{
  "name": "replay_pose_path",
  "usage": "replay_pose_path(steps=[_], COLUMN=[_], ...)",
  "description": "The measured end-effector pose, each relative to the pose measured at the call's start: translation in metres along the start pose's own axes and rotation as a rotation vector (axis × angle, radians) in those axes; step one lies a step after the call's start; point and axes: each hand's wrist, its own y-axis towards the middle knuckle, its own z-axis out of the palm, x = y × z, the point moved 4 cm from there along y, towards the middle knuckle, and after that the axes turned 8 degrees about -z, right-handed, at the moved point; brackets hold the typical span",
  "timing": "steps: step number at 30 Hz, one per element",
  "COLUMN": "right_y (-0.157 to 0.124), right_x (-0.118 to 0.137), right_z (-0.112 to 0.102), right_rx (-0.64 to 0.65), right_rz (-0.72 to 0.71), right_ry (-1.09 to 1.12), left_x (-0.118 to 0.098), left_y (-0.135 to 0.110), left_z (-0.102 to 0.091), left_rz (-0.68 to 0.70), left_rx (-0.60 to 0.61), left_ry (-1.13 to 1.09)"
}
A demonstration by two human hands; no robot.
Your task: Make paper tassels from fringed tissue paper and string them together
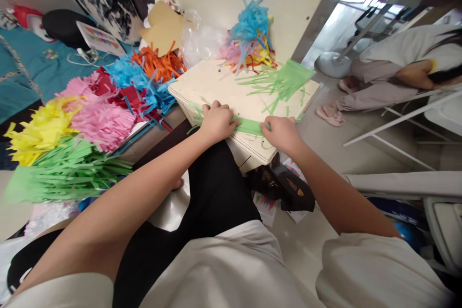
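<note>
A flat band of light green tissue paper (249, 126) stretches between my two hands near the front edge of a cream stool top (209, 77). My left hand (218, 122) is closed on the band's left part, with some green fringe showing beyond it. At the right part, my right hand (283, 133) pinches the same paper between thumb and fingers. Behind the hands, a light green fringed tissue piece (285, 82) lies spread on the stool top. Blue tissue tassels (250, 21) sit at the back, above pink, yellow and red fringes.
To the left lie piles of fringed tissue: yellow (43, 127), pink (103, 122), green (79, 168) and orange (159, 61). Clear plastic wrap (202, 41) rests behind the stool. A black bag (285, 185) is below it. Another person (393, 62) sits at the right beside a white-framed table (393, 127).
</note>
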Motion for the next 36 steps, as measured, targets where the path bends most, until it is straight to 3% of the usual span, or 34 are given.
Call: replay_pose_path(steps=[6, 28, 33, 36], right_y=[0.002, 0.006, 0.006, 0.004], right_x=[-0.002, -0.004, -0.002, 0.0], right_z=[0.001, 0.001, 0.001, 0.002], right_rx=[-0.002, 0.01, 0.008, 0.014], right_rz=[-0.023, -0.042, -0.049, -0.039], right_ry=[-0.03, -0.018, -0.051, -0.074], left_x=[0.005, 0.005, -0.013, -0.042], left_y=[0.004, 0.008, -0.008, -0.032], left_z=[0.008, 0.009, -0.011, -0.019], left_rz=[0.018, -0.011, -0.013, 0.153], left_rx=[-0.039, -0.004, -0.089, -0.087], left_ry=[-0.036, -0.019, 0.019, 0.075])
